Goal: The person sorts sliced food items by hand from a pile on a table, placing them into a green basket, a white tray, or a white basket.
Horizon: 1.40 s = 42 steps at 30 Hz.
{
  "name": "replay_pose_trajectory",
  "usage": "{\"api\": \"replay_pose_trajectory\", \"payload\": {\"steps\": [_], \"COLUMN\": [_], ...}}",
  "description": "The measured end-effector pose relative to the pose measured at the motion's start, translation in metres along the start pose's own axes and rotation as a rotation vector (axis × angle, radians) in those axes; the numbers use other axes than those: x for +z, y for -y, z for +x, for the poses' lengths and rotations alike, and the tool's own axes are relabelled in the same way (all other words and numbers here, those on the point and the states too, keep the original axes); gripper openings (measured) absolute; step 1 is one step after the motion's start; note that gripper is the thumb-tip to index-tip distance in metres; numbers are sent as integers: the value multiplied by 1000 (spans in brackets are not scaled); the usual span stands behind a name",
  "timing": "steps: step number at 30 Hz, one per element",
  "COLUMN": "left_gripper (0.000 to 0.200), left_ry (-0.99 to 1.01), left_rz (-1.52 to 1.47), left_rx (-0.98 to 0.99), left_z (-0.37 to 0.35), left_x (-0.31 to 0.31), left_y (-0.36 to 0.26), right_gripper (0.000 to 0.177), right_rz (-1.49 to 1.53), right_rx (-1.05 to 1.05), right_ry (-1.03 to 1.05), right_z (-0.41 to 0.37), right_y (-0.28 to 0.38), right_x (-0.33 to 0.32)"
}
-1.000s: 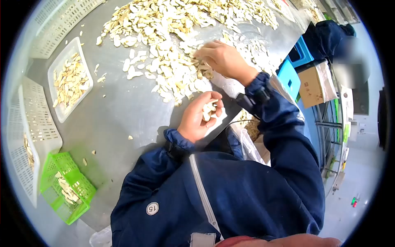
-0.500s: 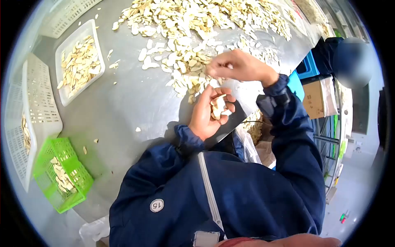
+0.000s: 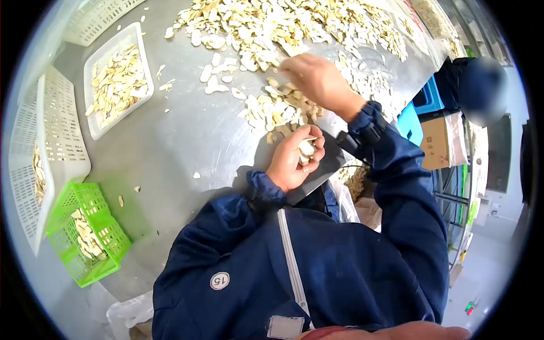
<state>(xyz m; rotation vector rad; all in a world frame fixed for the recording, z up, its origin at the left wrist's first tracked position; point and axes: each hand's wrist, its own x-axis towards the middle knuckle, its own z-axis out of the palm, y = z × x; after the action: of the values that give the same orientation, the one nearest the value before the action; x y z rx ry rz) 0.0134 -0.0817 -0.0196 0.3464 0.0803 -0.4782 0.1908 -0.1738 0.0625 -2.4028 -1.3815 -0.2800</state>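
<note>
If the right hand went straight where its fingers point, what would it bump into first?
The right hand would probably meet the big pile of slices first, but I can't tell its height, so it might pass above.

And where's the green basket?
The green basket is at the lower left of the head view, just below a larger white basket and left of the person's left sleeve, with some pale slices inside it.
</note>
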Motion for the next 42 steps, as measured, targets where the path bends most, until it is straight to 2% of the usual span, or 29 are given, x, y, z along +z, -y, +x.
{"api": "replay_pose_trajectory", "payload": {"steps": [1,4,5,6,7,8,11,12,13,14,17,20,22,25,26,27,29,30,31,32,33,34,37,38,39,41,42], "left_gripper": [36,44,48,39,39,38,34,32,30,30,37,41,43,39,37,36,34,33,33,33,37,41,53,57,56,56,48], "left_ry": [-31,-48,-26,159,323,213,73,60,42,71,128,28,64,113,124,136,28,-3,-35,-47,-11,15,69,-8,-39,-97,-101], "left_rz": [-139,-261,-251,-70,87,657,818,375,-70,6,98,74,80,83,86,85,256,287,318,298,155,16,-145,-132,-131,-122,-123], "left_rx": [-57,-38,-19,99,244,567,676,276,-123,-150,-198,-211,-208,-179,-174,-168,-84,-57,-31,-22,-84,-150,-138,-137,-125,-105,-108], "left_z": [0,2,3,8,12,14,9,2,-3,-5,-4,-8,-7,-4,-3,-3,-7,-7,-7,-6,-4,-1,2,0,-2,-3,-2], "left_x": [7,16,15,-3,-14,-19,12,17,22,28,28,41,38,23,17,19,30,33,36,35,29,23,21,24,29,35,33], "left_y": [-2,-5,-4,1,2,12,5,0,-5,-9,-9,-10,-9,-4,-3,-5,-7,-6,-6,-5,-6,-8,-9,-10,-12,-13,-12], "right_gripper": [19,20,20,20,20,22,15,12,12,12,15,19,24,28,30,30,31,33,33,34,35,32,36,33,34,29,27], "right_rz": [24,386,737,750,761,595,415,562,489,419,242,115,88,-116,-139,-101,-31,75,173,272,373,510,792,916,925,662,401], "right_rx": [96,564,543,466,388,385,211,312,284,257,305,373,385,205,200,255,364,535,580,629,676,708,550,599,449,478,381], "right_ry": [-73,269,367,403,436,371,346,438,422,406,322,197,100,9,44,50,63,125,151,175,195,180,274,421,499,412,302], "right_z": [-10,-27,-35,-42,-46,-45,-56,-58,-61,-68,-82,-68,-53,-38,-37,-38,-37,-37,-40,-45,-50,-56,-68,-72,-73,-65,-64], "right_y": [0,7,6,6,10,16,3,9,4,-4,-28,-15,-6,-16,-26,-26,-26,-21,-20,-20,-20,-19,-22,-19,-19,-11,-12], "right_x": [-6,-51,-60,-59,-60,-65,-54,-58,-60,-60,-60,-50,-33,-7,1,-2,-12,-19,-28,-37,-43,-46,-53,-64,-69,-68,-59]}}
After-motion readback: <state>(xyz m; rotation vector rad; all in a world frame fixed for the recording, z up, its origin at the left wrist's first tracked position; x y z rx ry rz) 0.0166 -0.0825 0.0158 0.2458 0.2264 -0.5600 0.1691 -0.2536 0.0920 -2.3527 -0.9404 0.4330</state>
